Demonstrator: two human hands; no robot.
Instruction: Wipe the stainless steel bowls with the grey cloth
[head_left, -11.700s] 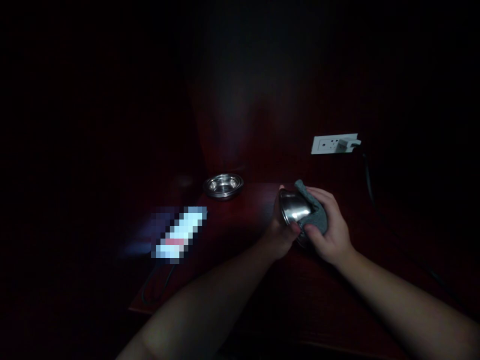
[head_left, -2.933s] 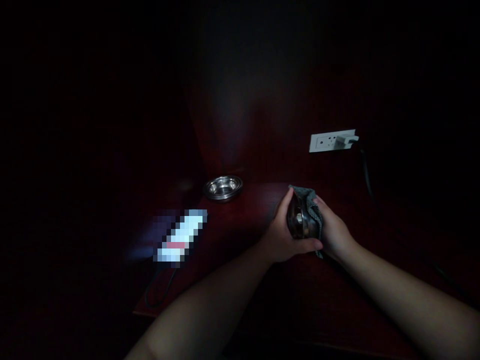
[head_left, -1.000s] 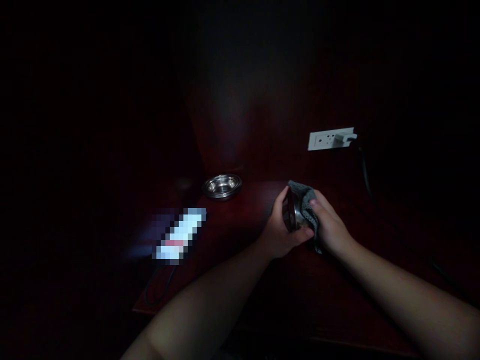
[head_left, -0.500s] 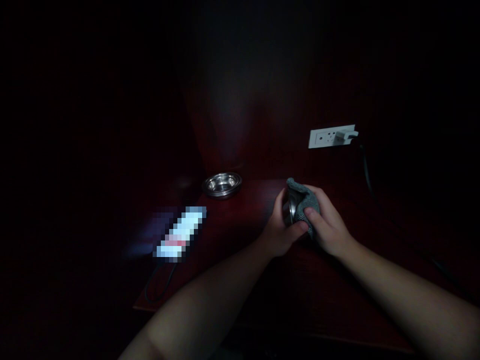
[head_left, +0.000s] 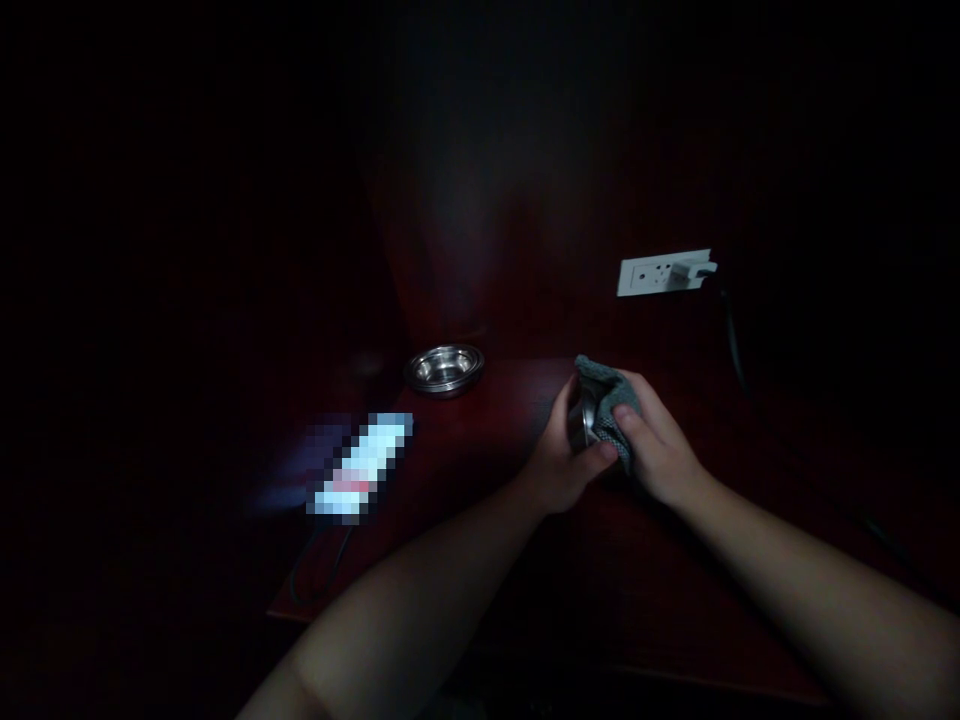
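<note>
My left hand (head_left: 561,455) is closed around a shiny steel bowl (head_left: 584,416), tilted on its side with its opening toward the right. My right hand (head_left: 664,445) grips a grey-green knitted cloth (head_left: 611,390) and presses it into and over the bowl's rim. The cloth and fingers hide much of this bowl. Further back on the left, shallow steel bowls (head_left: 445,371), seemingly stacked, rest on the dark red table (head_left: 495,420).
A blurred, glowing phone (head_left: 364,468) lies at the table's left side, with a thin cable (head_left: 294,580) looping below it. On the back wall a white socket plate (head_left: 645,276) holds a plugged-in charger (head_left: 691,270). Its dark cord (head_left: 733,340) hangs down at the right. The surroundings are very dark.
My right hand and the cloth have shifted slightly, and a bit more of the bowl's inside shows. The left hand, stacked bowls and phone stay in place.
</note>
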